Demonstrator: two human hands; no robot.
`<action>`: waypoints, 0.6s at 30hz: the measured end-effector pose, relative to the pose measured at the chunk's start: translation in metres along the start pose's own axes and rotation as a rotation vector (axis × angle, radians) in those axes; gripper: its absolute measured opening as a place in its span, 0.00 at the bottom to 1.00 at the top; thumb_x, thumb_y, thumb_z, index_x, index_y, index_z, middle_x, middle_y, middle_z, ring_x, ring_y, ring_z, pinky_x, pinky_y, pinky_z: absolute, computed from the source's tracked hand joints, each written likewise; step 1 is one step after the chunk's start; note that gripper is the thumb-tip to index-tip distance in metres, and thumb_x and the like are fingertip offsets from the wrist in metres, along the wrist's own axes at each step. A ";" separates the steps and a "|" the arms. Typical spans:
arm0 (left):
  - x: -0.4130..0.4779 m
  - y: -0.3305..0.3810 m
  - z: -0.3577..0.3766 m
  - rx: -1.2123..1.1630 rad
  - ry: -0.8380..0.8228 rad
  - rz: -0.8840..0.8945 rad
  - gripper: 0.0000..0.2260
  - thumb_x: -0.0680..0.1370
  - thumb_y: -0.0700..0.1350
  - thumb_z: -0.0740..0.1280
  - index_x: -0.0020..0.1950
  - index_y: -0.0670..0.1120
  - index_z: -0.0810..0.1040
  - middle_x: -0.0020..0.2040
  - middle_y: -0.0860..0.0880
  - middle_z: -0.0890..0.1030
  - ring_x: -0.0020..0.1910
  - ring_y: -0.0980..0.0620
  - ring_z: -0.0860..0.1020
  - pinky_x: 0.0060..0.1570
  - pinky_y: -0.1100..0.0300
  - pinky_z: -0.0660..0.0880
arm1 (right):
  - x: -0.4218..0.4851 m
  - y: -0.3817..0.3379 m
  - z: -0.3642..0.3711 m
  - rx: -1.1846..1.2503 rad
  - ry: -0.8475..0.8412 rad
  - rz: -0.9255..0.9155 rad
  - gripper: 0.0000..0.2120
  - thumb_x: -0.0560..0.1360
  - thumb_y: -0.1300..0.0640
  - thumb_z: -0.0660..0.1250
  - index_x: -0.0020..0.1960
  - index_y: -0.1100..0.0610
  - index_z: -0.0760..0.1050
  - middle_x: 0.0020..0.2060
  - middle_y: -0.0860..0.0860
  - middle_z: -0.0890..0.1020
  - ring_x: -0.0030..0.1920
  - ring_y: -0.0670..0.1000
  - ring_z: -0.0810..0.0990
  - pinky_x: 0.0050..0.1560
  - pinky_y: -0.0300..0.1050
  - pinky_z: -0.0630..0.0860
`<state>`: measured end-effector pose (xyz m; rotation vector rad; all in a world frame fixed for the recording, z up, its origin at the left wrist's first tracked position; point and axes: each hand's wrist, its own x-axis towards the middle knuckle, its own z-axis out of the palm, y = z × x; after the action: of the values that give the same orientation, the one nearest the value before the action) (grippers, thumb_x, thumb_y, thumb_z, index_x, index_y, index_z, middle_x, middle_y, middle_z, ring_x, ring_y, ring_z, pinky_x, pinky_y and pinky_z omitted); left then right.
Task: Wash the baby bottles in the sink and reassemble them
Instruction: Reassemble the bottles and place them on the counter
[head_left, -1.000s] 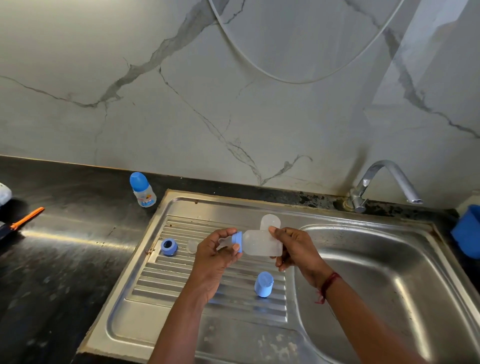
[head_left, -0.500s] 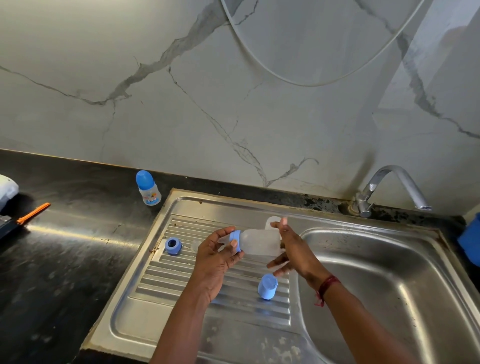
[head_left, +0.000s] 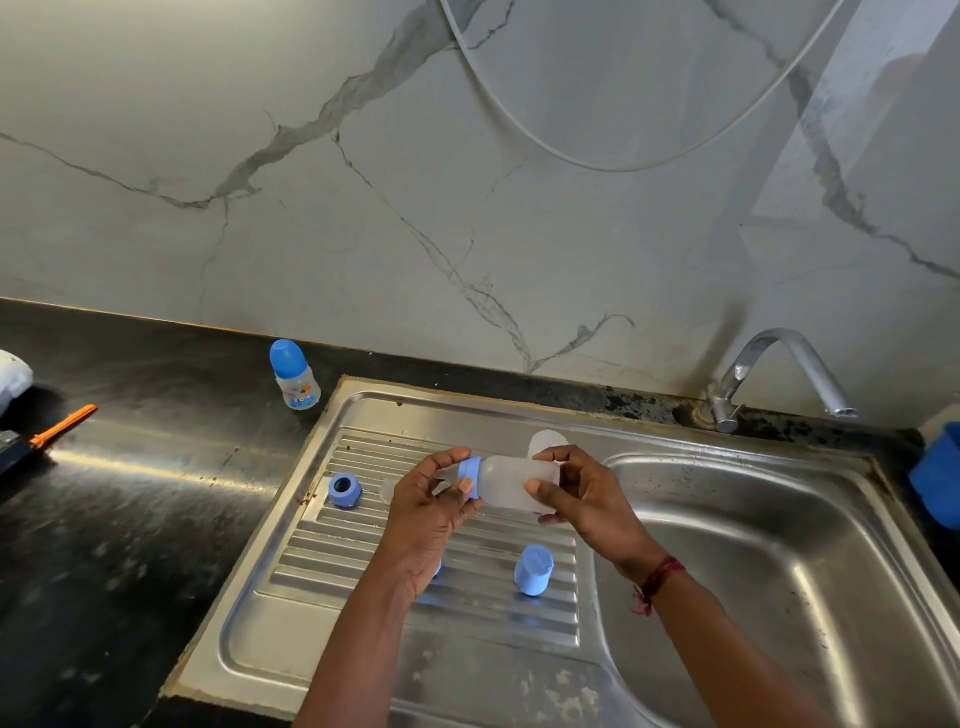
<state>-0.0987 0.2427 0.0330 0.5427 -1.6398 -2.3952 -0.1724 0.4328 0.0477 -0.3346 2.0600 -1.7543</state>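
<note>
Bottle (head_left: 519, 483) is held sideways over the draining board (head_left: 467, 649): body grasped by right hand (head_left: 587, 493), blue collar (head_left: 470, 474) pinched in left hand (head_left: 431, 514) grip. Capped bottle (head_left: 293, 375) is judged finished, far-left counter (head_left: 156, 493). Loose ring (head_left: 344, 489) and cap (head_left: 533, 570) are not yet fitted.

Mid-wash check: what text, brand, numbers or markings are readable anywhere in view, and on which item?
No text is legible in this view.
On the small blue-capped baby bottle on the black counter: a printed colour label, too blurred to read.
On the blue-collared frosted clear plastic bottle: no markings visible.
On the loose blue plastic cap and blue screw ring: nothing.
</note>
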 end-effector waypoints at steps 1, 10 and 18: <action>0.000 0.000 0.000 0.016 -0.007 0.014 0.14 0.76 0.31 0.68 0.57 0.46 0.80 0.61 0.38 0.78 0.61 0.37 0.78 0.45 0.59 0.81 | -0.001 -0.002 0.002 0.016 0.009 0.038 0.14 0.72 0.51 0.74 0.55 0.54 0.77 0.47 0.59 0.83 0.41 0.56 0.83 0.42 0.51 0.83; -0.002 -0.001 0.000 0.019 -0.018 -0.005 0.13 0.77 0.31 0.67 0.57 0.46 0.80 0.62 0.36 0.77 0.61 0.37 0.78 0.45 0.59 0.81 | -0.005 -0.011 0.004 -0.062 -0.010 0.134 0.25 0.70 0.33 0.65 0.55 0.52 0.75 0.43 0.61 0.83 0.33 0.55 0.83 0.34 0.47 0.80; -0.005 0.005 0.004 0.071 0.016 0.001 0.14 0.78 0.31 0.67 0.56 0.48 0.81 0.61 0.39 0.78 0.59 0.41 0.79 0.44 0.60 0.81 | -0.006 -0.001 0.007 -0.287 0.019 -0.189 0.28 0.65 0.55 0.81 0.61 0.44 0.74 0.57 0.41 0.78 0.56 0.46 0.78 0.50 0.40 0.80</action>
<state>-0.0956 0.2462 0.0396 0.5704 -1.7231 -2.3336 -0.1638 0.4298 0.0485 -0.6178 2.3649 -1.5640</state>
